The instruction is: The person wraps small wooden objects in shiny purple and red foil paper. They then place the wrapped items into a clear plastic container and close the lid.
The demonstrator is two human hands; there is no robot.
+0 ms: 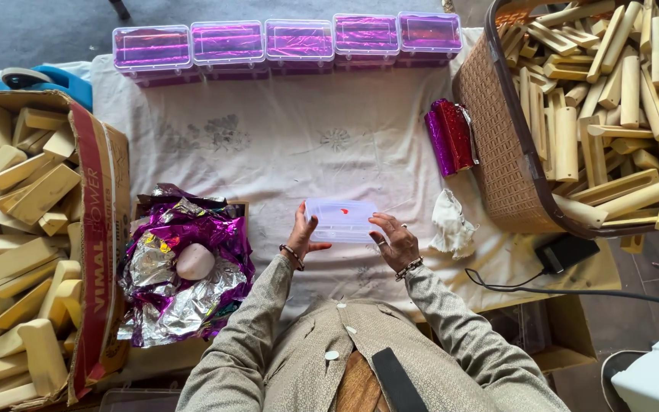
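Both hands, left hand (pixel 301 233) and right hand (pixel 395 240), clamped the ends of a clear plastic box (pixel 341 220), each grip closed on it, holding it level above the cloth-covered desk (pixel 284 145), within reach of foil sheets (pixel 181 263).

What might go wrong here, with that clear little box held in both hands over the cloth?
The clear plastic box is held only at its ends by the left hand and right hand, so it might slip onto the white cloth. The heaped basket of wooden pieces sits close by the right elbow; a nudge may spill some.
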